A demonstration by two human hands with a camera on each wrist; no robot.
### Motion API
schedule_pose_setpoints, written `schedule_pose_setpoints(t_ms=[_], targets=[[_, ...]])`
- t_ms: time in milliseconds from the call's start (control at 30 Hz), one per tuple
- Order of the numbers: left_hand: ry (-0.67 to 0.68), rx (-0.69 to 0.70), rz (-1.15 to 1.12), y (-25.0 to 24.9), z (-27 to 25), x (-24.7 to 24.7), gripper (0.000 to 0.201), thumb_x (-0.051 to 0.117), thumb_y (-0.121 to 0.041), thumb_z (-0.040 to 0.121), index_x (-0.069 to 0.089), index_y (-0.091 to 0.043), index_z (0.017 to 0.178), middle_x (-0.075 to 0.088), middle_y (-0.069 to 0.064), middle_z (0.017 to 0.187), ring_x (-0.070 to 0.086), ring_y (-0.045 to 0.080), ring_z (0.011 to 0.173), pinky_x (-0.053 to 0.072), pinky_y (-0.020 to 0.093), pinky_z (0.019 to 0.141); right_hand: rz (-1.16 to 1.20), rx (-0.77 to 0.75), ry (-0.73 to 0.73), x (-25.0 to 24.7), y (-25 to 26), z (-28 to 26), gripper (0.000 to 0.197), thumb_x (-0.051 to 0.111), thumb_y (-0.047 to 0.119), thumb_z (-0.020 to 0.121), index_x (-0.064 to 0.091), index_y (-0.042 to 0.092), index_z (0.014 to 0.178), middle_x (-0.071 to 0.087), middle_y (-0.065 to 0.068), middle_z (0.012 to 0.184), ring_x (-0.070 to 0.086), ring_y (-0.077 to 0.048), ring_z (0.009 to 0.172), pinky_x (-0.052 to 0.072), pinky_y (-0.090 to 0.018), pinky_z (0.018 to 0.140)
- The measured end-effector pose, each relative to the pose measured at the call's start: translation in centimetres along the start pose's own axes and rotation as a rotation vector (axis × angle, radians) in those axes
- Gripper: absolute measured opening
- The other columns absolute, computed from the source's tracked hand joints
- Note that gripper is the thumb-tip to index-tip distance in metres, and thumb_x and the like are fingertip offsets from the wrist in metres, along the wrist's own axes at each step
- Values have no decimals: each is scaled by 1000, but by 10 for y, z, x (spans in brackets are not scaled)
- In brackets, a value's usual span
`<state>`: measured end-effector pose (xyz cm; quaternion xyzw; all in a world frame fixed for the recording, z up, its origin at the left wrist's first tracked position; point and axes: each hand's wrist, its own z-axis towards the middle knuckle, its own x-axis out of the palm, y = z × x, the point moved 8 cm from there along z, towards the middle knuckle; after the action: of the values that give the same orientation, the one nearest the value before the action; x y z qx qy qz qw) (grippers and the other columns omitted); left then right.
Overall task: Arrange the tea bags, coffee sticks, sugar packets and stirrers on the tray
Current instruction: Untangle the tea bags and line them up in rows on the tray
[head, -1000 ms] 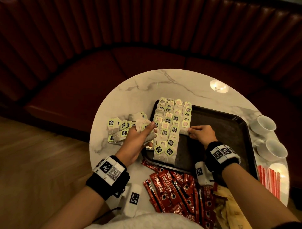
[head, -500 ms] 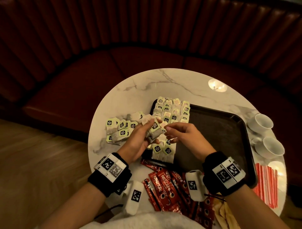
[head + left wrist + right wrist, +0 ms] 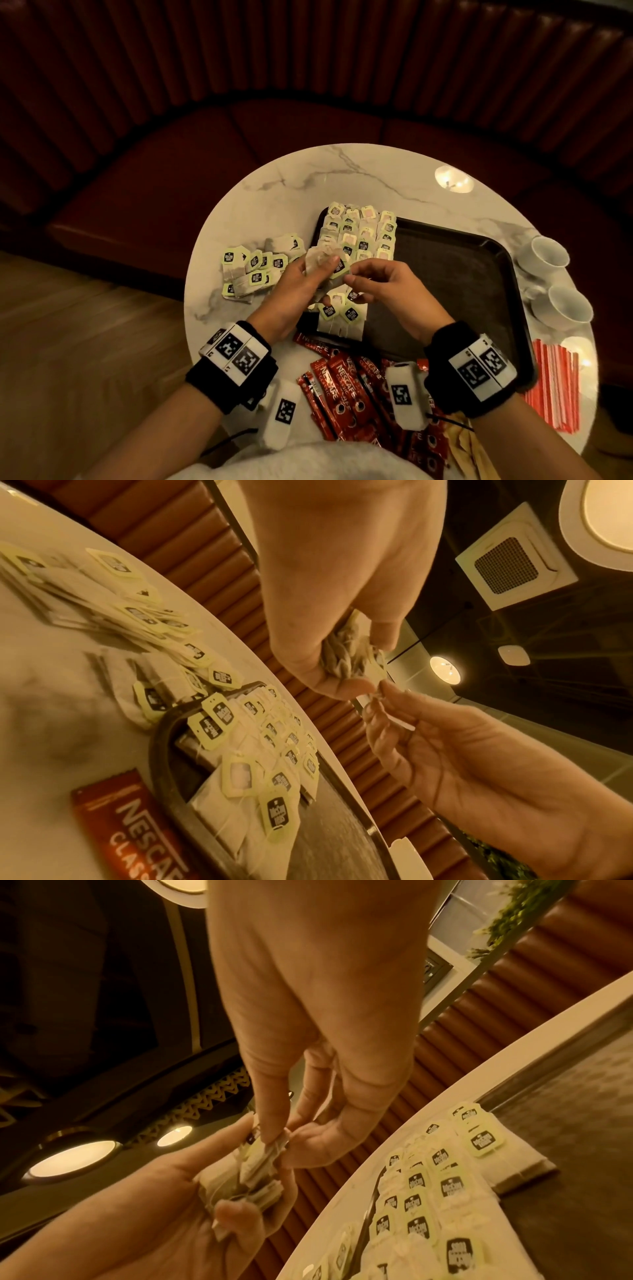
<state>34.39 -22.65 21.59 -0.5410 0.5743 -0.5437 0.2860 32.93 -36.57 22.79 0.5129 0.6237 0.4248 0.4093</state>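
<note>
Up from the tray (image 3: 455, 274) came the right hand (image 3: 387, 287) — its fingertips pinched one tea bag out of the bunch (image 3: 325, 265) that the left hand (image 3: 294, 291) gripped, just above the tray's rows of tea bags (image 3: 359, 236).

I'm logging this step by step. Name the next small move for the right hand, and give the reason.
Probably: draw one tea bag free and lay it beside the rows on the tray. The left hand grips a bundle of tea bags, the right hand pinches the bundle's edge, and the tray's right part is bare.
</note>
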Motion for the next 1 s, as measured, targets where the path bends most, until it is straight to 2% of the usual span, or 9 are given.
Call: schedule_pose_setpoints(t_ms=[100, 167, 233, 333, 400, 533, 767, 867, 1000], targets=[[0, 19, -44, -2, 0, -1, 13, 58, -24, 95, 65, -16, 103, 65, -16, 70, 60, 0, 66, 45, 24, 55, 89, 10, -33, -4, -3, -2, 10, 67, 6, 90, 70, -1, 97, 69, -12, 91, 65, -15, 79, 55, -23, 75], [-29, 29, -57, -2, 1, -5, 8, 62, -23, 92, 65, -16, 95, 68, -11, 75, 61, 3, 68, 45, 25, 53, 153, 12, -53, -6, -5, -4, 11, 65, 5, 89, 70, -2, 97, 69, -14, 90, 65, -16, 78, 56, -23, 77], [-64, 37, -62, -1, 1, -8, 9, 67, -20, 89, 66, -14, 95, 71, -6, 80, 61, 8, 70, 44, 24, 51, 195, 7, -86, -8, -5, -7, 12, 65, 4, 89, 71, -1, 97, 71, -14, 89, 66, -16, 76, 57, -22, 78], [-62, 40, -48, -1, 1, -6, 22, 75, -20, 80, 69, -13, 100, 72, 1, 90, 62, 11, 77, 44, 24, 52, 239, -23, -157, -11, -4, -10, 12, 65, 4, 89, 72, 1, 99, 74, -12, 89, 69, -17, 78, 57, -20, 76], [-45, 46, -27, -1, 1, -3, 21, 76, -17, 79, 70, -14, 99, 71, -1, 86, 61, 9, 74, 44, 23, 51, 246, -58, -202, -14, 0, -12, 12, 64, 3, 90, 72, 5, 99, 75, -10, 88, 71, -17, 79, 56, -19, 74], [-66, 48, -55, -2, 1, -1, 12, 72, -7, 84, 68, -15, 92, 70, -7, 74, 61, 8, 69, 42, 21, 46, 169, -144, -253, -16, 9, -17, 15, 63, 6, 92, 72, 5, 105, 76, -9, 89, 73, -17, 80, 56, -19, 74], [-80, 52, -113, -5, 0, -3, 11, 71, -6, 85, 68, -11, 94, 70, -1, 80, 63, 10, 72, 43, 21, 46, -44, -252, -331, -18, 20, -21, 11, 64, 14, 94, 72, 14, 100, 74, -2, 92, 71, -14, 85, 59, -27, 75], [-83, 43, -127, -5, -1, -4, 14, 71, -7, 85, 67, -10, 98, 71, -1, 82, 63, 8, 70, 44, 21, 48, -110, -281, -325, -18, 24, -24, 9, 64, 18, 94, 71, 22, 98, 73, 1, 90, 69, -13, 82, 57, -23, 73], [-101, 29, -147, -4, -1, -6, 21, 72, -11, 83, 67, -8, 103, 70, 3, 88, 64, 10, 74, 45, 21, 49, -148, -294, -258, -15, 27, -26, 7, 63, 21, 95, 69, 23, 99, 70, 2, 87, 64, -11, 79, 55, -23, 71]])
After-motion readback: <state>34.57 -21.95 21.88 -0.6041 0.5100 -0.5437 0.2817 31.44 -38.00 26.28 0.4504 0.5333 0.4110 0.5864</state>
